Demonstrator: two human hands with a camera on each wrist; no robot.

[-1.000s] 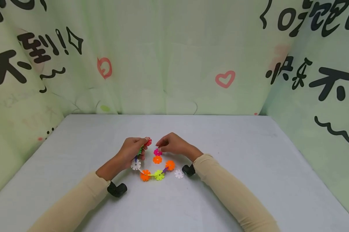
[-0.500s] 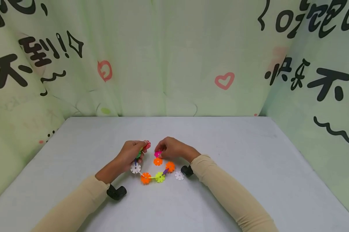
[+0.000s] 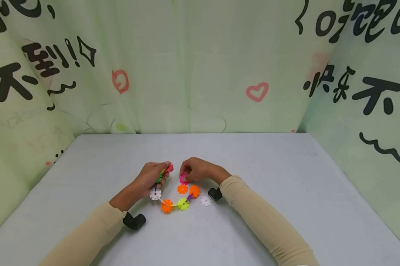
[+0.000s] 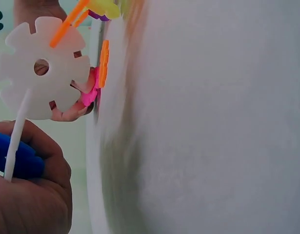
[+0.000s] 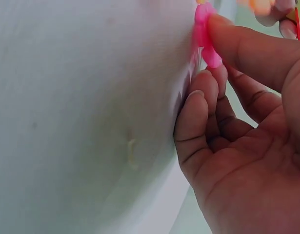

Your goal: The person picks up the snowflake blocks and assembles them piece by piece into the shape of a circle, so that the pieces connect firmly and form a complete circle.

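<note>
My left hand (image 3: 152,174) grips the upper end of a chain of slotted snowflake discs, near a red disc (image 3: 169,168) and a green disc (image 3: 159,179). From it hang a white disc (image 4: 23,87), an orange disc (image 3: 167,206), a yellow-green disc (image 3: 183,204), a purple disc (image 3: 189,198) and another orange disc (image 3: 194,191). A blue disc (image 4: 25,163) sits within the left hand's grasp. My right hand (image 3: 200,170) pinches a pink snowflake disc (image 5: 203,27) between thumb and fingers, partly covered by them. Right below the pink one is a further orange disc (image 4: 104,63).
A loose white disc (image 3: 206,201) lies on the white table (image 3: 269,207), near the right wrist's black camera (image 3: 215,194). Printed pale green curtains (image 3: 186,74) stand behind and on both sides of the table.
The right hand has shifted slightly right and nearer with the pink disc. The orange disc below moved along with it, closer to the chain's right end. The red disc turned slightly.
</note>
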